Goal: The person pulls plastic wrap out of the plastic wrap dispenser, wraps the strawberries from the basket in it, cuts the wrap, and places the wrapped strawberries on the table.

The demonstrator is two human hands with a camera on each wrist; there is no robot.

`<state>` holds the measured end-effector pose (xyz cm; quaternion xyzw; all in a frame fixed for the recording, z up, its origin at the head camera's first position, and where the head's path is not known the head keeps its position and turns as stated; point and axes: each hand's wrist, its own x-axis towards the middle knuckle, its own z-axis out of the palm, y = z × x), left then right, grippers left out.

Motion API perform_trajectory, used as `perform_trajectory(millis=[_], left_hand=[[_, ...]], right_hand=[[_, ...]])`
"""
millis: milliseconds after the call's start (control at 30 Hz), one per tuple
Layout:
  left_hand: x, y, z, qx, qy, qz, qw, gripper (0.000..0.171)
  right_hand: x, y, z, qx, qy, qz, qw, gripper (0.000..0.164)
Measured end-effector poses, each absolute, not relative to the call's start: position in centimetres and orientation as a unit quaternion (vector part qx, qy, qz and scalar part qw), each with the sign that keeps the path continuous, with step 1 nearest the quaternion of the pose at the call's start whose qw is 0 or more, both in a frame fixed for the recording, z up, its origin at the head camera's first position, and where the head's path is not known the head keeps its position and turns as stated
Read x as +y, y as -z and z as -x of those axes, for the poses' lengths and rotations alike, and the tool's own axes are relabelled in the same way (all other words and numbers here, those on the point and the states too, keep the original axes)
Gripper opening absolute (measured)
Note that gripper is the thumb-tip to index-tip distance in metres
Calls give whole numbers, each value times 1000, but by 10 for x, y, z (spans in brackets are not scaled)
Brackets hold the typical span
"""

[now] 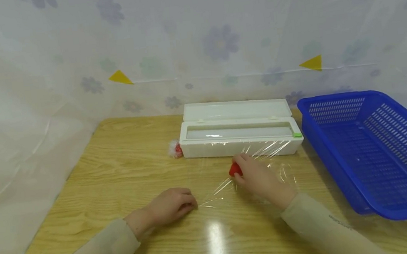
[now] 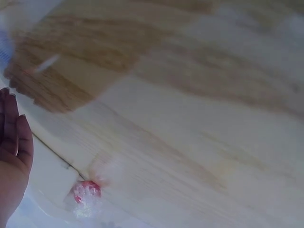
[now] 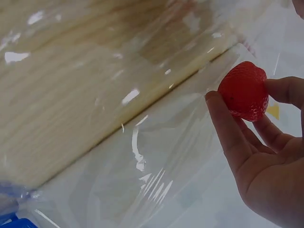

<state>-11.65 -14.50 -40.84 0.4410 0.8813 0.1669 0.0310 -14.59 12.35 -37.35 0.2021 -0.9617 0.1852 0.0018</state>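
Note:
My right hand [image 1: 260, 177] pinches a red, dimpled strawberry [image 3: 244, 90] between thumb and fingers, just in front of the white cling film box [image 1: 241, 145]. Clear cling film [image 1: 218, 190] comes out over the box's front and spreads across the table under the strawberry. At the film's near left corner is my left hand [image 1: 171, 206], fingers curled and fingertips pinching the edge, where taut creases converge. In the left wrist view only part of that left hand [image 2: 14, 152] shows, at the left border. The box's lid [image 1: 237, 109] stands open, tipped back.
Against the box's left end lies a red thing wrapped in film [image 1: 176, 149]. A blue plastic basket [image 1: 337, 162] stands on the right. A green slider [image 1: 297, 135] sits at the box's right end. Behind the wooden table [image 1: 117, 166] hangs a flowered curtain [image 1: 186, 41].

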Motion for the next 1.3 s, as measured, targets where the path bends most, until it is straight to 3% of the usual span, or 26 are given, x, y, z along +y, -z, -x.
perform_trajectory(millis=[433, 600, 767, 1100, 1200, 1300], left_hand=[[-137, 409, 120, 879, -163, -448, 20, 10], [-138, 406, 121, 877, -169, -450, 9, 9], [-139, 404, 125, 872, -184, -453, -7, 7], [-146, 390, 131, 884, -197, -423, 8, 9], [-146, 387, 131, 886, -204, -416, 20, 9], [-146, 385, 131, 890, -223, -396, 37, 10]], right_hand=[[121, 394, 148, -971, -131, -200, 33, 23], [121, 394, 147, -962, -171, -212, 30, 13], [123, 393, 145, -954, -194, -226, 39, 12], [128, 395, 144, -952, -182, -241, 47, 9], [130, 395, 142, -953, -184, -238, 27, 16], [133, 395, 139, -953, -184, -241, -3, 35]])
